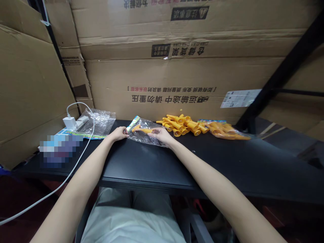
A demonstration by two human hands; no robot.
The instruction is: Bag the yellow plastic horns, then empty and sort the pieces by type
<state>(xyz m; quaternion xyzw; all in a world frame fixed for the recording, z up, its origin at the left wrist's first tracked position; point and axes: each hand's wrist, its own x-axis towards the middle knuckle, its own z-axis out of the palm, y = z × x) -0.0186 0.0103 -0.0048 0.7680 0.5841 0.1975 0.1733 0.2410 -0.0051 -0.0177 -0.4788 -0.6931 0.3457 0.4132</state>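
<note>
A clear plastic bag (141,139) with a colourful printed header lies on the black table in front of me. My left hand (119,133) pinches the bag's edge beside the header. My right hand (162,135) is closed around one end of an orange plastic piece (143,130), whose other end points toward the header. Whether its fingers are inside the bag or over it, I cannot tell. Just right of that hand lies a heap of orange flared plastic pieces (193,126). Beyond the heap rests a filled bag of orange pieces (225,131).
Several flat clear bags (101,122) lie at the left, next to a white charger plug (70,122). Its white cable (83,151) loops over the table's front edge. Cardboard panels (152,74) stand behind and at the left. A black slanted post (273,72) rises at the right.
</note>
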